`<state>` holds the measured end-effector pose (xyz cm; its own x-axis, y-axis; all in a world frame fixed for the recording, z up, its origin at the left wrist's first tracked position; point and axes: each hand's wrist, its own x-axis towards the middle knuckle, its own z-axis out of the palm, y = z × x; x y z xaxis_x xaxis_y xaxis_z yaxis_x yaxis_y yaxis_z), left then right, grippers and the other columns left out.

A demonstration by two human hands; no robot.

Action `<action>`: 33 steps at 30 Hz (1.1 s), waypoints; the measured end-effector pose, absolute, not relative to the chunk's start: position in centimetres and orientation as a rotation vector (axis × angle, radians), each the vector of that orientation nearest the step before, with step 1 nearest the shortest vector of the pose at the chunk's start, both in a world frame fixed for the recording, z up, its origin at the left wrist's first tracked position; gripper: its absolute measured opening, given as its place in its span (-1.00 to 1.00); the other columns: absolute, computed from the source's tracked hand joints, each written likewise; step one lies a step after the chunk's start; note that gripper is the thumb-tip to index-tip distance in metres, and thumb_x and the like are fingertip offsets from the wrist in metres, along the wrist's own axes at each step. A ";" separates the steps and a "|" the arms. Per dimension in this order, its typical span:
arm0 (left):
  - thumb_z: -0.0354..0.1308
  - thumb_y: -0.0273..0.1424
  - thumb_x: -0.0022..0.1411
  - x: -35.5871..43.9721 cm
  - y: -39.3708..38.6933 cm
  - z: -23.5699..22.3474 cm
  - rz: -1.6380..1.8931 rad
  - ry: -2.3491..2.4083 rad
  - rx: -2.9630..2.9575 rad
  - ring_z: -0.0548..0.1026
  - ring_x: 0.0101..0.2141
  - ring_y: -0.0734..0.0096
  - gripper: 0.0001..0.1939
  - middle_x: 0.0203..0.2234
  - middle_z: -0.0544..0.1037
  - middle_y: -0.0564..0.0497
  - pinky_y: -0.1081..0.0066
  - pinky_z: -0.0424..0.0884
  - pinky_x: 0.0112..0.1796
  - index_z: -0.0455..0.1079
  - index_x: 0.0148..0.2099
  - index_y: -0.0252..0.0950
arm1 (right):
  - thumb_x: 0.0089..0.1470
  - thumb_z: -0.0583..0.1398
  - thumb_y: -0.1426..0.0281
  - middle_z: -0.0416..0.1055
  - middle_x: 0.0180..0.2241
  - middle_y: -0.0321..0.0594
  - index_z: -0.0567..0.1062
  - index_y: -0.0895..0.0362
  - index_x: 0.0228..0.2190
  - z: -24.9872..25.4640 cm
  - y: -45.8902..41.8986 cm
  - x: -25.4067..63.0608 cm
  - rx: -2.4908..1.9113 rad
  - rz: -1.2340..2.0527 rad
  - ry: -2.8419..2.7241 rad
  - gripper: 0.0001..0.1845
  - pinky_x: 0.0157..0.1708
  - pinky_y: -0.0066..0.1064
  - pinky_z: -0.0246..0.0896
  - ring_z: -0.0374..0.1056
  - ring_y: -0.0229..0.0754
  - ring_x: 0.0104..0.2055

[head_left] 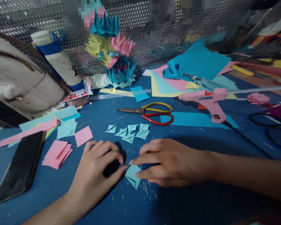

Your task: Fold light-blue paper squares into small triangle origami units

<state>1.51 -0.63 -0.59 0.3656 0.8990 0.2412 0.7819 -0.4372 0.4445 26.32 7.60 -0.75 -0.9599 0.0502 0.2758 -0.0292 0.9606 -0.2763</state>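
A small light-blue paper piece (132, 176) lies on the blue table (140, 206) in front of me. My left hand (97, 170) pinches its upper left corner between thumb and forefinger. My right hand (168, 162) presses its fingertips down on the paper's top and right edge. Just beyond the hands lie several folded light-blue paper triangles (130, 132).
Yellow-and-red scissors (152, 113), a pink glue gun (207, 100) with cord, and coloured paper sheets (196, 67) lie farther back. Pink squares (57, 153), a black phone (21, 167), and a beige bag (18, 81) sit left. Folded paper flowers (114, 53) stand by the perforated metal wall. Black scissors (271, 125) lie right.
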 end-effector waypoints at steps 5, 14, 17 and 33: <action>0.19 -0.39 0.31 2.3 -0.8 -0.4 0.568 1.543 2.355 0.42 -0.26 0.36 -0.92 -0.30 0.49 0.11 0.25 0.09 -0.17 0.36 -0.28 -0.19 | 0.32 0.10 0.31 0.42 0.07 -0.24 0.53 0.04 -0.03 -0.8 7.6 26.2 0.003 0.415 -2.812 -0.73 -0.10 -0.27 0.19 0.29 -0.13 -0.05; 0.17 -0.42 0.28 2.9 -1.2 0.1 0.537 1.596 2.318 0.41 -0.22 0.32 -0.92 -0.26 0.47 0.07 0.28 0.11 -0.19 0.38 -0.32 -0.20 | 0.32 0.11 0.33 0.47 -0.03 -0.29 0.51 0.05 -0.02 -0.9 7.4 26.1 0.017 0.352 -2.844 -0.74 -0.17 -0.29 0.12 0.29 -0.17 -0.09; 0.17 -0.45 0.27 3.1 -1.3 0.1 0.611 1.598 2.313 0.41 -0.22 0.33 -0.92 -0.24 0.47 0.08 0.28 0.11 -0.18 0.40 -0.31 -0.21 | 0.32 0.12 0.33 0.47 -0.01 -0.29 0.50 0.04 -0.02 -0.8 7.4 26.1 0.012 0.354 -2.848 -0.75 -0.14 -0.29 0.13 0.29 -0.17 -0.05; 0.10 -0.42 0.43 3.2 -2.2 0.0 0.792 1.501 2.553 0.44 -0.31 0.37 -0.85 -0.22 0.62 0.12 0.22 0.09 -0.18 0.48 -0.21 -0.20 | 0.34 0.08 0.42 0.50 -0.01 -0.32 0.52 0.09 -0.05 -0.9 7.2 25.8 0.101 -0.040 -2.789 -0.75 -0.28 -0.30 0.19 0.31 -0.19 -0.07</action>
<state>3.16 -2.16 0.04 0.3876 0.8340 0.3927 0.7948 -0.5182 0.3159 25.78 7.19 -0.86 -0.9366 -0.0753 0.3423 -0.0654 0.9970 0.0403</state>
